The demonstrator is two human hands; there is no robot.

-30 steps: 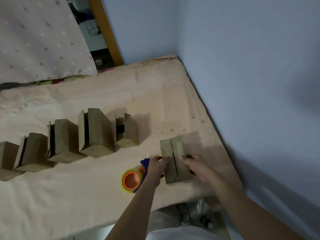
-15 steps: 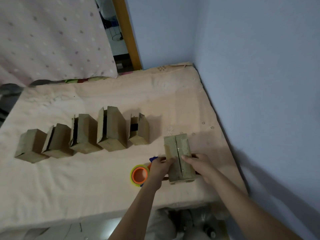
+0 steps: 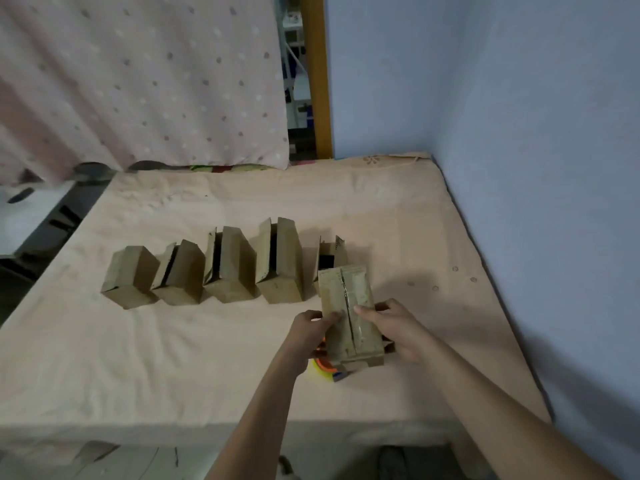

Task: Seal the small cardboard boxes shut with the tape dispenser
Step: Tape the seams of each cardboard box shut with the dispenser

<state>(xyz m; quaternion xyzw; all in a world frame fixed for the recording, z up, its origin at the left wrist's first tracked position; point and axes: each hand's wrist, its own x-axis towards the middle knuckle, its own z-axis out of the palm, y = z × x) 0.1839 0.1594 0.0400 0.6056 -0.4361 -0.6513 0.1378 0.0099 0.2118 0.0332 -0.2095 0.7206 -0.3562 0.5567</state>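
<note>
While gripped, box [image 3: 349, 313] sits between left hand [image 3: 310, 329] and right hand [image 3: 394, 327].

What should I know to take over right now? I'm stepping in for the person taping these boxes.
Left hand: grips the left side of the held box.
Right hand: grips its right side, fingers on the top flaps.
Held box: lifted above the bed, flaps folded together, centre seam shows no tape.
Tape dispenser: on the bed, mostly hidden under the box, in neither hand.
Row of five boxes: behind, several with flaps standing open.
Done: flaps closed on one box.
Left: tape this seam, then close and tape the row.
</note>
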